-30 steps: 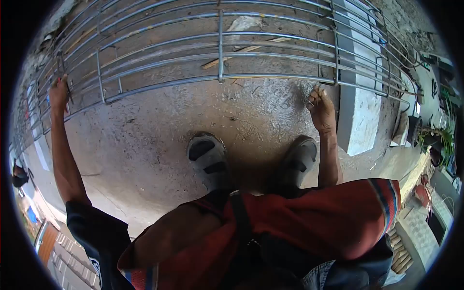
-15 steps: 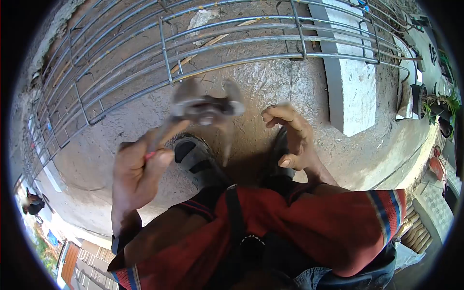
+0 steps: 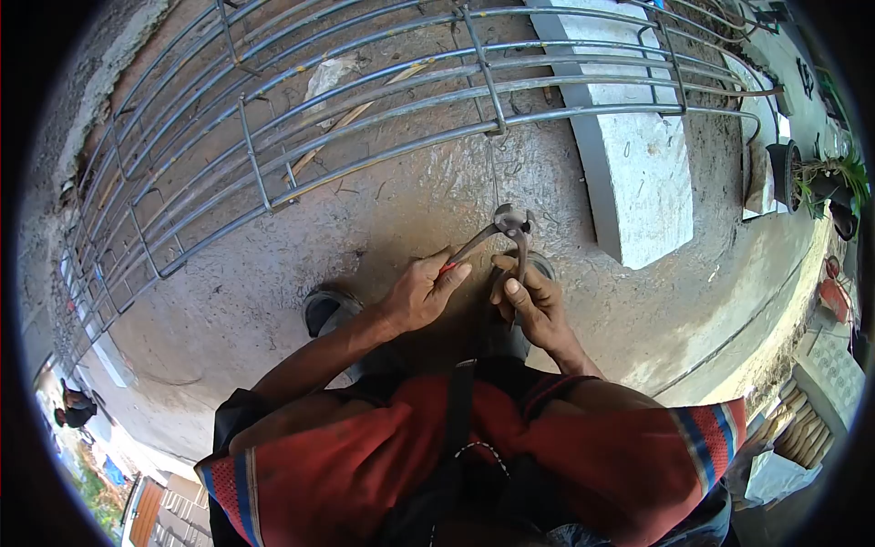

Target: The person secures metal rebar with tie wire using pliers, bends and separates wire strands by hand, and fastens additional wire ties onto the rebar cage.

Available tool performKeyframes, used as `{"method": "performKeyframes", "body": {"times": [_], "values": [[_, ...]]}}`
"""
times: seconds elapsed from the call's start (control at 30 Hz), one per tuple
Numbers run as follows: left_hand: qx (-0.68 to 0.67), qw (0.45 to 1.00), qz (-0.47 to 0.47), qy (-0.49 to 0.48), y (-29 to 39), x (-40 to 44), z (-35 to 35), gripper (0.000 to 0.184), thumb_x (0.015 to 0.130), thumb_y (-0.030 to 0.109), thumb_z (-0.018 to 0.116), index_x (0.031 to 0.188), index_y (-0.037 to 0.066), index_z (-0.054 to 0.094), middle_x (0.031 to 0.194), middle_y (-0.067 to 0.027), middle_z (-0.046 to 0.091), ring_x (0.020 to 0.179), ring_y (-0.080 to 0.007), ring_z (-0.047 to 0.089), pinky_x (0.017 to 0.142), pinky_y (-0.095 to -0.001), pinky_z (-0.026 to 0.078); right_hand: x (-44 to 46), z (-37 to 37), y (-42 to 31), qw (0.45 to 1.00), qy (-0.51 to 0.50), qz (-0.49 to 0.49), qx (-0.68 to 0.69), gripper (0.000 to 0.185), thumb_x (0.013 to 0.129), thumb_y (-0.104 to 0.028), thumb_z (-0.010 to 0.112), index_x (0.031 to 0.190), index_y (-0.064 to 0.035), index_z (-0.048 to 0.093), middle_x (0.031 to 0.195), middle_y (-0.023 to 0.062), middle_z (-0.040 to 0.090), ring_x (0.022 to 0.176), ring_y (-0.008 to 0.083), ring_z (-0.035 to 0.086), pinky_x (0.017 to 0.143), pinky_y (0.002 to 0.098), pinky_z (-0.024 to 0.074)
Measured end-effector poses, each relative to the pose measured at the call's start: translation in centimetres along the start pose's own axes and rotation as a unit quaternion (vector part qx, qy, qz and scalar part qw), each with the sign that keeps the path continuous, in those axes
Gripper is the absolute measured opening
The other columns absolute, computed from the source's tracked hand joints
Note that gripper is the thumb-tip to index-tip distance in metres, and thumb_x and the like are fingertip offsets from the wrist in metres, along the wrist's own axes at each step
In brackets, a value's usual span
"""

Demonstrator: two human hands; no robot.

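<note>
A pair of end-cutting pincers (image 3: 513,221) is held in front of my body, its jaws pointing away from me and its handles spread. My left hand (image 3: 424,290) is closed around one handle, where a bit of red shows at the grip. The other handle is pinched between the thumb and fingers of my right hand (image 3: 538,305). Nothing shows between the jaws. Beyond them lies a long cage of steel rebar (image 3: 365,159), with cross ties along its rods. The pincers are apart from the cage.
White rectangular blocks (image 3: 652,187) lie under the cage's right part. Crumpled pale scrap (image 3: 330,77) rests on the concrete floor (image 3: 228,337). Potted plants (image 3: 825,173) stand at right, above a bag of rod-shaped pieces (image 3: 802,433). Another person (image 3: 75,406) is far left.
My left hand has brought the pincers rightward and away from my body. My right hand, empty before, now grips one handle. The view has shifted slightly.
</note>
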State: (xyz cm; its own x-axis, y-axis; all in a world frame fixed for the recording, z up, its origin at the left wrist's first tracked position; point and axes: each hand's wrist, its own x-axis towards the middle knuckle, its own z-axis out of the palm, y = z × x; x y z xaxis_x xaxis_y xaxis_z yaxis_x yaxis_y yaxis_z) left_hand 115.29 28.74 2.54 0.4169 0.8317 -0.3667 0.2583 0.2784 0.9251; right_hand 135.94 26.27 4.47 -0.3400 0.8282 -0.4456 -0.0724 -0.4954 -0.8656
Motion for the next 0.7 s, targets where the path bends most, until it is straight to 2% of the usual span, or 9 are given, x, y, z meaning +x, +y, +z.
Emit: {"method": "performKeyframes", "body": {"times": [0.17, 0.27, 0.33, 0.4, 0.47, 0.5, 0.53, 0.6, 0.7], "values": [[-0.072, 0.997, 0.016, -0.009, -0.4, 1.1, 1.2, 0.034, 0.095, 0.027, 0.045, 0.114, -0.001, 0.053, 0.062, -0.0054, 0.050, 0.057, -0.0173, 0.047, 0.056, -0.0321, 0.041, -0.5, -0.6, -0.5, 1.000, -0.016, -0.010, 0.016, 0.039, 0.094, -0.024, 0.051, 0.127, -0.0044, 0.047, 0.078, 0.0002, 0.056, 0.060, 0.0051, 0.047, 0.054, 0.0189, 0.0387], [-0.259, 0.961, -0.069, -0.069, 0.0, 1.6, 2.9, 0.038, 0.097, 0.029, 0.041, 0.118, 0.000, 0.053, 0.069, -0.0034, 0.055, 0.062, -0.0176, 0.051, 0.061, -0.0324, 0.043, -0.9, -0.3, -1.4, 0.996, -0.020, 0.047, 0.074, 0.041, 0.093, -0.025, 0.053, 0.128, -0.0047, 0.047, 0.080, 0.0002, 0.055, 0.062, 0.0055, 0.049, 0.056, 0.0194, 0.0401], [-0.288, 0.954, -0.048, -0.067, -0.3, 2.9, 4.5, 0.038, 0.097, 0.030, 0.039, 0.115, 0.001, 0.055, 0.073, -0.0050, 0.059, 0.066, -0.0197, 0.054, 0.064, -0.0343, 0.044, -1.1, -0.7, -2.0, 0.991, 0.025, 0.122, 0.059, 0.041, 0.093, -0.025, 0.053, 0.128, -0.0048, 0.047, 0.080, -0.0002, 0.054, 0.064, 0.0065, 0.049, 0.058, 0.0201, 0.0409], [-0.194, 0.978, 0.078, -0.008, -1.4, 4.6, 6.8, 0.039, 0.097, 0.031, 0.037, 0.108, 0.000, 0.058, 0.076, -0.0087, 0.061, 0.069, -0.0235, 0.058, 0.066, -0.0374, 0.045, -1.3, -2.1, -2.0, 0.986, 0.072, 0.141, -0.052, 0.043, 0.092, -0.024, 0.053, 0.130, -0.0050, 0.045, 0.085, 0.0003, 0.054, 0.067, 0.0090, 0.049, 0.061, 0.0218, 0.0422], [-0.132, 0.988, 0.042, -0.075, 0.8, 5.4, 5.8, 0.036, 0.098, 0.028, 0.036, 0.103, -0.001, 0.057, 0.073, -0.0088, 0.056, 0.063, -0.0238, 0.056, 0.064, -0.0376, 0.046, -0.3, -2.4, -2.4, 0.966, 0.085, -0.041, -0.241, 0.044, 0.093, -0.023, 0.052, 0.132, -0.0054, 0.044, 0.094, 0.0026, 0.054, 0.068, 0.0102, 0.050, 0.062, 0.0222, 0.0417], [-0.100, 0.989, 0.026, -0.108, 1.7, 5.7, 5.5, 0.035, 0.098, 0.026, 0.036, 0.100, -0.002, 0.057, 0.072, -0.0089, 0.054, 0.059, -0.0240, 0.055, 0.063, -0.0377, 0.046, 0.2, -1.9, -2.9, 0.976, 0.105, -0.048, -0.183, 0.044, 0.093, -0.022, 0.051, 0.133, -0.0055, 0.044, 0.098, 0.0032, 0.055, 0.068, 0.0103, 0.050, 0.062, 0.0222, 0.0415], [0.077, 0.981, 0.174, 0.037, 1.2, 5.8, 6.6, 0.031, 0.094, 0.025, 0.043, 0.087, -0.001, 0.058, 0.074, -0.0143, 0.055, 0.061, -0.0316, 0.057, 0.062, -0.0394, 0.049, 0.4, -1.9, -3.4, 0.983, 0.102, 0.002, -0.156, 0.044, 0.093, -0.022, 0.051, 0.133, -0.0058, 0.043, 0.097, 0.0031, 0.056, 0.068, 0.0098, 0.049, 0.061, 0.0218, 0.0411], [0.171, 0.977, 0.127, 0.013, 1.9, 5.8, 6.0, 0.031, 0.091, 0.025, 0.047, 0.082, -0.002, 0.059, 0.073, -0.0160, 0.055, 0.061, -0.0335, 0.058, 0.059, -0.0390, 0.049, 0.6, -2.3, -4.1, 0.985, 0.096, 0.105, -0.101, 0.044, 0.093, -0.021, 0.051, 0.134, -0.0064, 0.042, 0.095, 0.0029, 0.058, 0.067, 0.0088, 0.048, 0.060, 0.0209, 0.0402], [0.295, 0.942, 0.162, 0.009, 1.6, 6.0, 5.7, 0.037, 0.088, 0.032, 0.052, 0.072, 0.001, 0.061, 0.063, -0.0150, 0.055, 0.056, -0.0309, 0.060, 0.049, -0.0377, 0.048, 0.5, -4.6, -1.8, 0.994, 0.037, 0.075, -0.076, 0.048, 0.094, -0.022, 0.049, 0.138, -0.0074, 0.036, 0.090, 0.0034, 0.060, 0.066, 0.0061, 0.047, 0.056, 0.0202, 0.0388]]}}
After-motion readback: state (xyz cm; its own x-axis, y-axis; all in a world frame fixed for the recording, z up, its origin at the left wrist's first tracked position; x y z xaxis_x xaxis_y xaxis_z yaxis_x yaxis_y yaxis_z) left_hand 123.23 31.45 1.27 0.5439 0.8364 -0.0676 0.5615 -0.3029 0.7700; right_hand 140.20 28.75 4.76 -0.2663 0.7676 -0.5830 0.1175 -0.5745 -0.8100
